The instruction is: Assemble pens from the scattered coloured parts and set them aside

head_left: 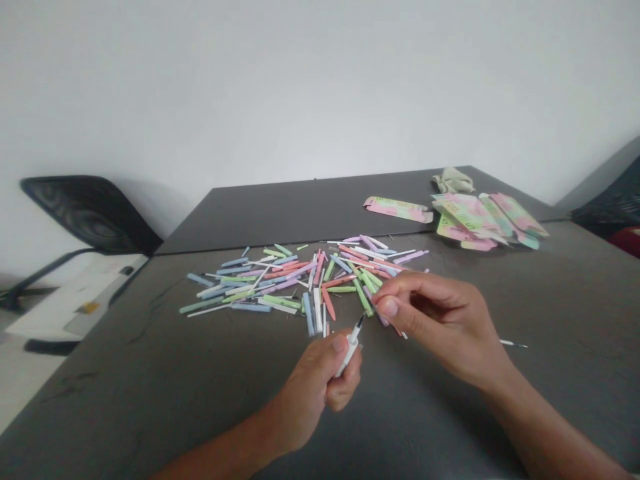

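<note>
Dk table (210, 380) w/ pen parts (285, 284), wht wall (320, 87) behind; L hand (315, 373) round wht pen (346, 358), R hand (440, 320) in pinch, contents unclear

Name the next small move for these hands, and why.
Probably bring the right hand to the dark tip of the white pen piece: the left hand holds that piece with its tip exposed and angled upward, while the right is pinched close by, apart from it. Whether it holds anything is unclear.
</note>
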